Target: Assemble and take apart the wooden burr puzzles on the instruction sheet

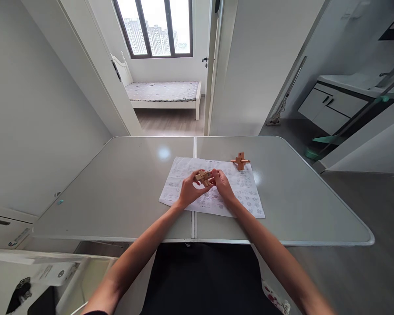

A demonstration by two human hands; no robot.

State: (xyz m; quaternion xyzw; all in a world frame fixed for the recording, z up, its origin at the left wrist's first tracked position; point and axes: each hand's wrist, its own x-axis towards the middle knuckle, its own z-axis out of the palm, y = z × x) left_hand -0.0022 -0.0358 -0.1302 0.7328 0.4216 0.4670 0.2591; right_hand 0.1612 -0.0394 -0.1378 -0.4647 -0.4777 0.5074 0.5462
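I've got both hands on the small light-wood interlocking puzzle piece (204,177): left hand (190,191) and right hand (222,183) closed around it, held just above the white printed instruction sheet (246,197) mid-table. An assembled orange-brown wooden cross puzzle (240,161) sits at the sheet's far right corner on the grey folding table (118,192).

Grey table (118,188), printed sheet (246,197), wooden cross puzzle (240,161), bed (162,92), window (157,26)
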